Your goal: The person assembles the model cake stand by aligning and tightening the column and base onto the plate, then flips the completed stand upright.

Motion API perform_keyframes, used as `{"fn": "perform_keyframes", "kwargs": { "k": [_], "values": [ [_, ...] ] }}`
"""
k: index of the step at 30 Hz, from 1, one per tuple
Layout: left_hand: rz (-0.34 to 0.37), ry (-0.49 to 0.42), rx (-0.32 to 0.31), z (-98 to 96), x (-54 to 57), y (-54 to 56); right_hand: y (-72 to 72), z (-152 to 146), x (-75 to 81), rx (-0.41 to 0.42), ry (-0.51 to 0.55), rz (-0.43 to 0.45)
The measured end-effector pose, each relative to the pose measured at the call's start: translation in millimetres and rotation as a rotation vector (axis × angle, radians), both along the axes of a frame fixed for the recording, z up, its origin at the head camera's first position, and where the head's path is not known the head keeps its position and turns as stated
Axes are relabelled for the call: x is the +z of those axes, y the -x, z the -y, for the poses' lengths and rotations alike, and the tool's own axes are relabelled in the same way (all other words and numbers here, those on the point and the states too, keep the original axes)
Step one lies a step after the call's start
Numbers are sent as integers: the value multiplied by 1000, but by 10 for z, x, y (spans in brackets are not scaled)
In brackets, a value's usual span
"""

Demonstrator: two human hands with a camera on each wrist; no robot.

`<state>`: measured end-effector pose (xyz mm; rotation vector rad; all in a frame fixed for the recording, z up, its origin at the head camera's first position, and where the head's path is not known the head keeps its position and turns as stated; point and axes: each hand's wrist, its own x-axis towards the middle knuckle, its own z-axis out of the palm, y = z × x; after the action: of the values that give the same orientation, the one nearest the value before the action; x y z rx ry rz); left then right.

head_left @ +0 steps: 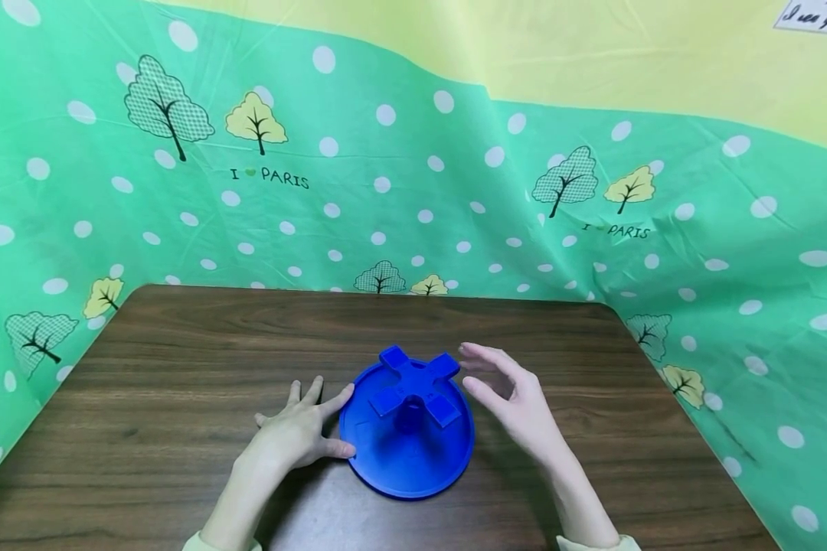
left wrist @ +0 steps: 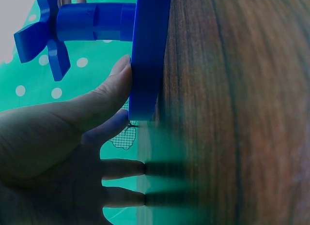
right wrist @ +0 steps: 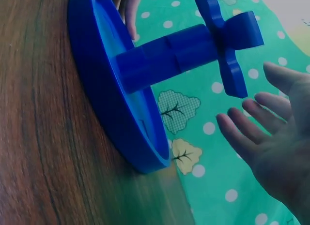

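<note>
A blue plastic stand sits upright on the table, made of a round, rimmed base (head_left: 386,459), a central post (right wrist: 169,55) and a four-armed cross top (head_left: 416,380). At the base's left edge, my left hand (head_left: 289,436) touches the rim with thumb and index finger, its fingers spread and fairly straight. The left wrist view shows the thumb (left wrist: 109,89) against the rim, with other fingertips down on the tabletop. To the right of the cross top, my right hand (head_left: 520,398) hovers with loosely bent fingers, holding nothing; the right wrist view shows a gap between its fingertips and the cross arms.
The dark wood-grain table (head_left: 200,344) carries the stand near its front middle. Behind and at both sides hangs a green and yellow cloth (head_left: 413,229) with white dots and printed trees. A small lettered sign (head_left: 816,17) shows at the upper right.
</note>
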<state>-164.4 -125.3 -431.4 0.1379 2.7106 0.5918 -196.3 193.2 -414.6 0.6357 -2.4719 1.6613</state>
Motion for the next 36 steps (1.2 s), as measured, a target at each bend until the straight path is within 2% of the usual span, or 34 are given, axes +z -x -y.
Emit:
{"fn": "perform_keyframes", "kwargs": {
  "k": [5,8,15,20,25,28,33,36],
  "values": [
    [7,1,3,-1,-2,-1,-8,53,-24,111,-61,23],
    [11,3,5,-3,1,2,-12,64,-31,116,-39,17],
    [16,1,8,2,-5,3,-13,29,-25,44,-20,24],
    [19,3,9,2,-11,7,-30,3,11,113,-19,78],
    [11,2,8,7,-13,2,-55,-1,39,170,-34,89],
    [10,0,8,7,-10,1,-67,12,46,119,-20,68],
    [12,-4,5,3,-1,6,-27,15,3,-29,14,-21],
    [10,-3,3,2,-2,7,4,15,-32,-39,-8,-46]
  ]
}}
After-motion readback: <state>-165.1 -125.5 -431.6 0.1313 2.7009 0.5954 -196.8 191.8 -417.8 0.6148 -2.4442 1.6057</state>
